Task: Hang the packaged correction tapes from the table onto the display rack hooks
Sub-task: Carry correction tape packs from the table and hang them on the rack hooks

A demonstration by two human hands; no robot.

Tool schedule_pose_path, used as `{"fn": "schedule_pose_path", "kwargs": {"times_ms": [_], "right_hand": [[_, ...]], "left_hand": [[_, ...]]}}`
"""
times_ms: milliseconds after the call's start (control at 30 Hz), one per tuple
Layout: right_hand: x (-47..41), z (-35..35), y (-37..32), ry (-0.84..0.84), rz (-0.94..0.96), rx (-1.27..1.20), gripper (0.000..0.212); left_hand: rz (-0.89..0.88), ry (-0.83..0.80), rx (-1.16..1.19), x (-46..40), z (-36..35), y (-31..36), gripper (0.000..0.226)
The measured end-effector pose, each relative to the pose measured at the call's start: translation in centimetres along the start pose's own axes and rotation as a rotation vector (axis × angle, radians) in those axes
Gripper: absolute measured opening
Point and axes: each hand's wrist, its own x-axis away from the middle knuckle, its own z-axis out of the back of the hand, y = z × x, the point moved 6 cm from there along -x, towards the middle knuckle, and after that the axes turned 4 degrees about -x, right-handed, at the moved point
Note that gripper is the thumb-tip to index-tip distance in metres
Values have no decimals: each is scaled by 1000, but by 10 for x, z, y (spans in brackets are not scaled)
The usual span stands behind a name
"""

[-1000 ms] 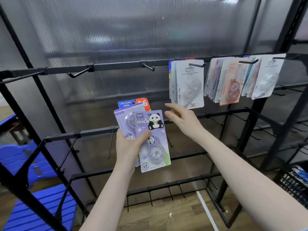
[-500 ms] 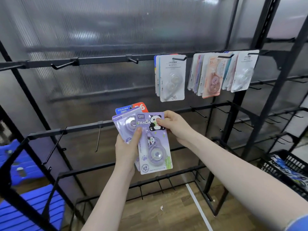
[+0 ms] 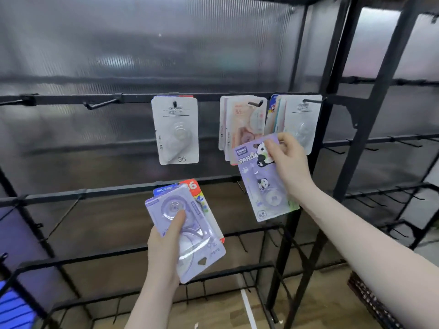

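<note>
My right hand (image 3: 288, 160) pinches the top of a purple panda correction tape pack (image 3: 263, 186), lifted up in front of the packs on the middle hook (image 3: 255, 103). My left hand (image 3: 166, 243) grips a small stack of packs (image 3: 187, 229), a pale purple one on top and a blue and red one behind it, thumb pressed on the blister. On the black rack's top bar, a white pack marked 36 (image 3: 175, 131) hangs at the left, a pink bunch (image 3: 242, 127) in the middle and a white bunch (image 3: 299, 122) at the right.
A bare hook (image 3: 101, 104) juts from the top bar left of the hung packs. Lower bars (image 3: 95, 193) carry several bare hooks. A second black rack (image 3: 389, 148) stands at the right, a dark basket (image 3: 370, 302) at bottom right, something blue (image 3: 13, 307) at bottom left.
My right hand took the panda pack off the stack and raised it up and right toward the hung packs. The left hand keeps the rest. The view shifted left and closer.
</note>
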Motion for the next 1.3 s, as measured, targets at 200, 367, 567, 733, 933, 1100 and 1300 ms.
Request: {"fn": "schedule_pose_path", "kwargs": {"times_ms": [200, 367, 567, 733, 933, 1100, 1300], "right_hand": [[-59, 36, -29, 26, 234, -51, 18], [-91, 26, -34, -31, 291, -110, 25], [-99, 7, -26, -77, 281, -130, 25], [-104, 5, -15, -108, 223, -112, 19], [-119, -7, -3, -13, 219, 239, 8], [-107, -13, -11, 108, 522, 628, 27], [-49, -17, -10, 182, 734, 654, 26]], "left_hand": [[-55, 55, -29, 14, -54, -7, 35], [-81, 150, -22, 19, -63, 1, 31], [-152, 206, -30, 21, -64, 15, 44], [-131, 244, -22, 21, -61, 13, 40], [-139, 254, -42, 23, -56, 15, 26], [-156, 244, -50, 21, -47, 19, 28], [-125, 226, -72, 22, -36, 16, 25]]}}
